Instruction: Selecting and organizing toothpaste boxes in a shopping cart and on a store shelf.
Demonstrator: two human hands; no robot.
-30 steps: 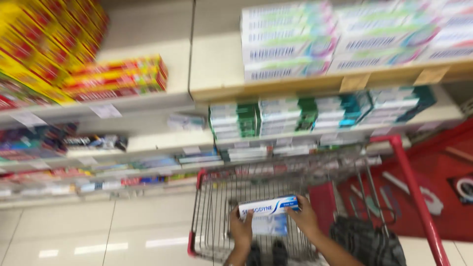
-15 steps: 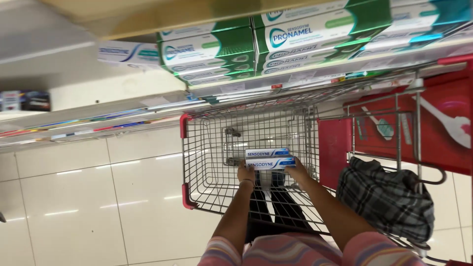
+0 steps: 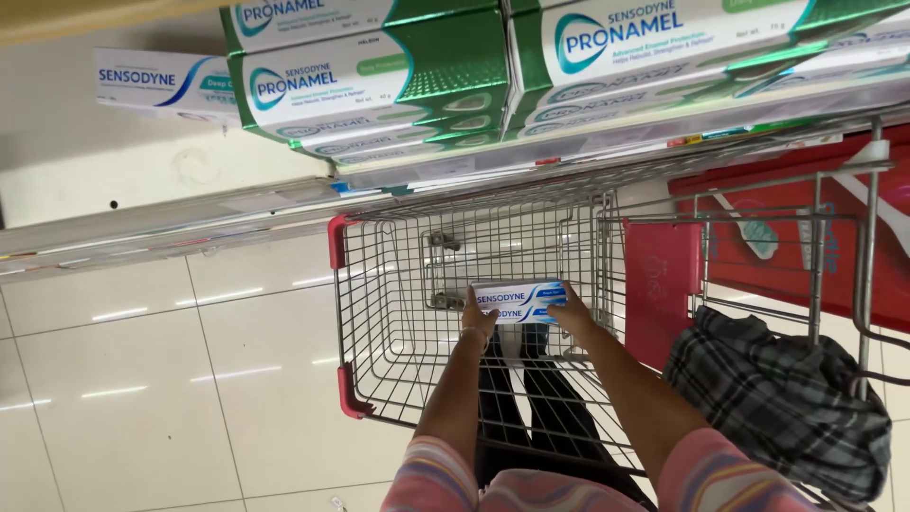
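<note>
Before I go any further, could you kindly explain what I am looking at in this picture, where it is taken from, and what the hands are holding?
There is no machine here: the picture comes from a camera worn on a person's head, looking down at their own two bare hands. The left hand and the right hand hold two stacked white and blue toothpaste boxes between them, one at each end, inside a wire shopping cart with red corner guards. A dark plaid bag sits in the part of the cart nearest the person. Above, a shop shelf carries green and white toothpaste boxes. The floor is pale glossy tile, and the pink striped sleeves belong to the person.
</note>
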